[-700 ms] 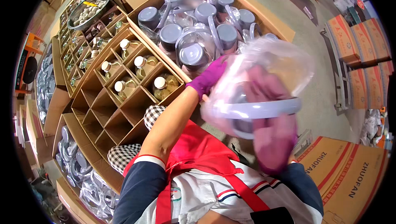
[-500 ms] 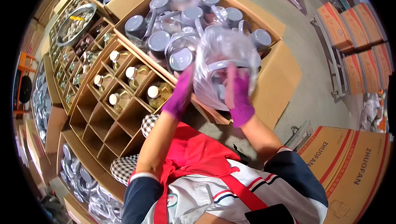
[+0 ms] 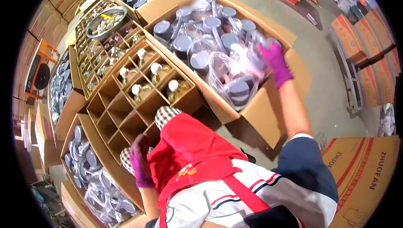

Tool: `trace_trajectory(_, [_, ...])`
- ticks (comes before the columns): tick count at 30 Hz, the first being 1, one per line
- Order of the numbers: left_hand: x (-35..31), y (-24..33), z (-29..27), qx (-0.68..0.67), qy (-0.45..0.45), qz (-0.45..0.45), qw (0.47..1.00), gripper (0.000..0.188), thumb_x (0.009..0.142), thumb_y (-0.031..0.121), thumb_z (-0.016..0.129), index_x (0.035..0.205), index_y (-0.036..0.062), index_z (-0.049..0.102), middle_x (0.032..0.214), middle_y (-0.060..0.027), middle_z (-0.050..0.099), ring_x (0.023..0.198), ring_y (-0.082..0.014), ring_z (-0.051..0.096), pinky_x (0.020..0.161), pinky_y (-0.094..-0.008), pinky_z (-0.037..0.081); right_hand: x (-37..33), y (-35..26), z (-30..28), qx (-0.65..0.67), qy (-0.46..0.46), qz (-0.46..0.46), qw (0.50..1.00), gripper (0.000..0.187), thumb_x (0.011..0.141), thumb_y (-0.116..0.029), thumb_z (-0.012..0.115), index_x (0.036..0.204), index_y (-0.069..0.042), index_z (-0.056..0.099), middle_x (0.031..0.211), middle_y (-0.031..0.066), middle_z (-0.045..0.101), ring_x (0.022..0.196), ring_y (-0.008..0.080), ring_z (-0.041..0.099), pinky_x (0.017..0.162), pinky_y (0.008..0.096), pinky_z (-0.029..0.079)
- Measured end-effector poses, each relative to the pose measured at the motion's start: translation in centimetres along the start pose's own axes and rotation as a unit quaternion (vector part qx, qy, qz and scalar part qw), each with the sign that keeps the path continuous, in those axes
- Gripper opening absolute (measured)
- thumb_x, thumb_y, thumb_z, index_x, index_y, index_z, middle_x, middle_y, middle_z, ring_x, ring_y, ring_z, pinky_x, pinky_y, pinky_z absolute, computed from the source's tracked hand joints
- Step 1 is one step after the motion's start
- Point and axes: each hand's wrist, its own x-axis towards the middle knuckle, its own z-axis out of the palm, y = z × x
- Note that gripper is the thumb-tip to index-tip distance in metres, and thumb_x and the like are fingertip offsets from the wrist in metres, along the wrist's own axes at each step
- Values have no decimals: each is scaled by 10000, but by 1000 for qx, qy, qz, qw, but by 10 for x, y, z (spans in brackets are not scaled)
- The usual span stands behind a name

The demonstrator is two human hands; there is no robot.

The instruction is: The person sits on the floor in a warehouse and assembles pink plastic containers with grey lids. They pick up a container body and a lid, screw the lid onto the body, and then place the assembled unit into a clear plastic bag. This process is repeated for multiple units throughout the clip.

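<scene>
My right hand (image 3: pixel 275 62), in a purple glove, is at the right end of a large carton (image 3: pixel 193 73). Its fingers curl over a grey-lidded plastic jug (image 3: pixel 258 54); motion blurs the fingertips. Several grey-lidded jugs, some in clear plastic bags, fill this carton. At its near corner lies another bagged jug (image 3: pixel 239 91), apart from both hands. My left hand (image 3: pixel 141 161), also gloved, is raised beside my red apron (image 3: pixel 189 144), its fingers stretched out with nothing seen in them. It is near the divided carton (image 3: pixel 115 121).
White-capped glass bottles (image 3: pixel 155 70) stand in some cells of the divided carton. Beyond is a metal bowl (image 3: pixel 107 22) of small pale pieces. Another carton (image 3: pixel 96 144) of grey-lidded jugs is at lower left. Sealed cartons (image 3: pixel 357 177) stand at right.
The bagged jug that both hands were handling now rests in the carton's near corner. My left hand has drawn back toward my lap; my right has moved to the carton's right end. The view shifted.
</scene>
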Motion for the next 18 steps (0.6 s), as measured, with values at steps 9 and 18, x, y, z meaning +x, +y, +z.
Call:
trace_trajectory(9, [94,103,104,-22,-92,144,985,543,1027,455,461,1441,106,502,1474,-71,498,1363,-241,454,1129,-425,332,-115,-326,-247,-91,-68,-378,919,377,874,-232,709,1193,-34,684,1271,153,612,1234,276,543,1066,425,425])
trace_trajectory(18, [120,143,-42,170,-81,228,955,556,903,279,731,1365,29,552,1271,-98,635,1147,-213,604,1024,-324,471,-220,-286,-8,116,-567,-528,622,568,806,-215,764,1338,-130,584,1377,140,560,1107,327,612,899,403,505])
